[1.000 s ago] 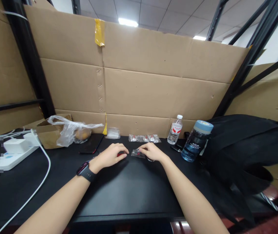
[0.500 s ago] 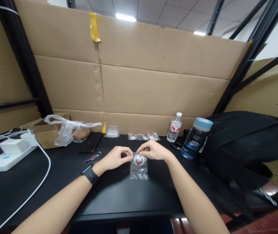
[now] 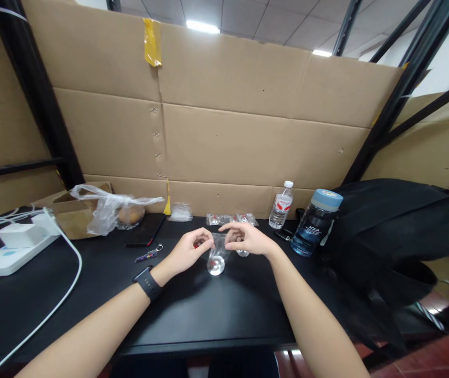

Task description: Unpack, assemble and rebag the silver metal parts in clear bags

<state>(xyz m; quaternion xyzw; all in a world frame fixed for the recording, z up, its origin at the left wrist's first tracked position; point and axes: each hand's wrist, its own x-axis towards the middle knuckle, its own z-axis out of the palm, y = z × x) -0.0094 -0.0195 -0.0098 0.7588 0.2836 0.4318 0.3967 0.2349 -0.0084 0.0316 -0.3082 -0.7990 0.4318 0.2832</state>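
Observation:
A small clear plastic bag [image 3: 220, 242] is stretched between my two hands, above the black tabletop. My left hand [image 3: 192, 250], with a dark watch [image 3: 147, 283] on the wrist, pinches the bag's left side between thumb and fingers. A bit of red shows behind those fingers. On the bag's other side, my right hand [image 3: 248, 240] has its thumb and curled fingers at the edge, the index finger lifted away. A shiny round clear disc [image 3: 216, 265] sits at the bag's lower end; whether it is fully inside, I cannot tell. Another clear round item [image 3: 242, 253] lies partly hidden below my right hand.
Several bagged items [image 3: 230, 219] and a stack of clear bags [image 3: 180, 212] lie along the cardboard wall. A keychain [image 3: 148, 255] and dark tablet [image 3: 145, 231] are left. Rightward stand a water bottle [image 3: 281, 206], a blue-lidded bottle [image 3: 314, 223] and a black backpack [image 3: 389, 241].
The bag has been turned, so its flat lower part no longer hangs toward me. The disc now shows at the bag's near end, and my right index finger has lifted.

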